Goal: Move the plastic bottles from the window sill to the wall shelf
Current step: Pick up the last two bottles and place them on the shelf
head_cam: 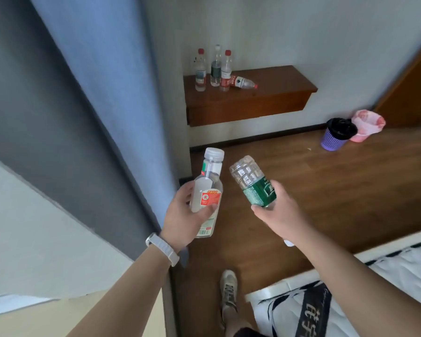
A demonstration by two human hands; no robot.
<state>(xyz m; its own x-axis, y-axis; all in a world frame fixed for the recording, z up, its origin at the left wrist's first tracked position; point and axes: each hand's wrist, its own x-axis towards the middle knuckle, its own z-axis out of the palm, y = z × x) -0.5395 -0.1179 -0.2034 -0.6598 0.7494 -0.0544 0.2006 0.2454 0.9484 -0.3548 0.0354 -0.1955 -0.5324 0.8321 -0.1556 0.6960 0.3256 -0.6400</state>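
Two clear plastic bottles were in hand: left hand [180, 215] grip closed round the white-capped, red-labelled bottle [206, 193], cap up; right hand [281, 212] grip closed round the green-labelled bottle [253, 182], base pointing forward. Dark wooden wall shelf [277, 91] lay ahead and above, nearer the right hand, bare to the right of its four bottles.

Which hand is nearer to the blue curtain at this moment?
Left. The left hand, gripping the white-capped bottle, is right beside the blue curtain edge. The right hand, holding the green-labelled bottle, is farther out over the wooden floor.
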